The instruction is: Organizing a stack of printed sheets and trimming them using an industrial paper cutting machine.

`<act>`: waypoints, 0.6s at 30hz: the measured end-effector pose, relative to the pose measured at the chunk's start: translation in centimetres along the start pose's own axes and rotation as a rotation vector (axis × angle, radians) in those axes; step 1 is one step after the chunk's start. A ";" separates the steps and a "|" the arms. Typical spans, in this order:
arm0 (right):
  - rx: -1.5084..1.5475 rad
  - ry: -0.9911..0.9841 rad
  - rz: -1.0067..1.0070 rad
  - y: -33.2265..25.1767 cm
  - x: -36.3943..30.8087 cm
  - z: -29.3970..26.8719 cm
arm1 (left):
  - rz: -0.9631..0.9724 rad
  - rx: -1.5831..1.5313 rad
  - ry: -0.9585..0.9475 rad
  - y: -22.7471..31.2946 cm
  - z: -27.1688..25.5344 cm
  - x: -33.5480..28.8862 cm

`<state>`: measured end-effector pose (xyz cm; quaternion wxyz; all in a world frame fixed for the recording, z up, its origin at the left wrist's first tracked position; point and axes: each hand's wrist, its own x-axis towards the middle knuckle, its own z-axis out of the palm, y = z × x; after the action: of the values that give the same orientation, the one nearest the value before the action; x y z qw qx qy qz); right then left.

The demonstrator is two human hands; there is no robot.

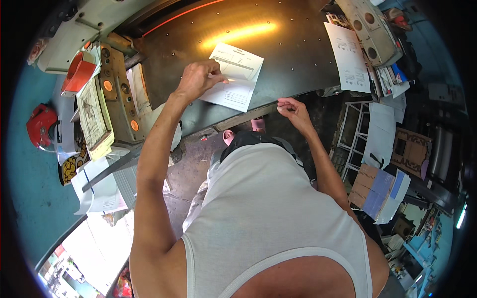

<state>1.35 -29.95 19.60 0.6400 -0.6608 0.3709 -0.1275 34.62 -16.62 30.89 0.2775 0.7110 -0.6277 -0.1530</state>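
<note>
White printed paper form (237, 75), rectangular, lies flat and slightly skewed on the dark metal table, partly under the left hand (198, 79), extending to its right. Thin pale pen (222, 78) pinched in left-hand fingers, lying near-horizontal, tip on the sheet. Right hand (294, 111) sits below-right of the sheet, apart from it.

The person wears a white sleeveless vest with ribbed trim at the armholes and neck, and pink sandals. Both arms are bare to the shoulder. The left hand (196, 79) and right hand (294, 111) are ungloved.
</note>
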 end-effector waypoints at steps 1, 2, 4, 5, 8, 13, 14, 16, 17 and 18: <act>-0.007 0.016 0.026 -0.1 -0.4 0.1 | -0.038 -0.025 -0.008 -0.1 -0.4 0.3; -0.006 0.028 0.026 0.0 -0.9 0.1 | -0.044 -0.037 0.027 -0.2 -0.6 0.7; -0.016 0.046 0.029 0.3 -1.9 0.1 | -0.105 -0.086 0.008 -0.7 -1.2 1.3; -0.016 0.056 0.028 0.3 -2.3 0.1 | -0.173 -0.133 -0.005 -0.7 -1.6 1.6; -0.020 0.085 0.059 0.3 -3.4 0.3 | -0.123 -0.211 0.063 -0.6 -1.4 2.0; 0.023 0.084 0.044 0.2 -3.6 1.2 | -0.057 -0.189 0.124 0.1 -1.7 2.2; 0.023 0.082 0.041 -0.1 -3.5 1.4 | -0.058 -0.159 0.109 0.5 -1.8 2.3; 0.045 0.054 0.038 -0.6 -3.1 1.7 | -0.062 -0.127 0.099 1.4 -1.8 2.3; 0.045 0.055 0.035 -0.9 -2.8 1.8 | -0.025 -0.125 0.107 1.8 -1.7 2.5; 0.092 0.046 0.012 -1.3 -2.5 1.9 | 0.012 -0.123 0.115 2.2 -1.6 2.6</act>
<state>1.27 -27.06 21.28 0.6617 -0.6253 0.3834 -0.1556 34.11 -18.94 33.78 0.3572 0.6962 -0.6046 -0.1487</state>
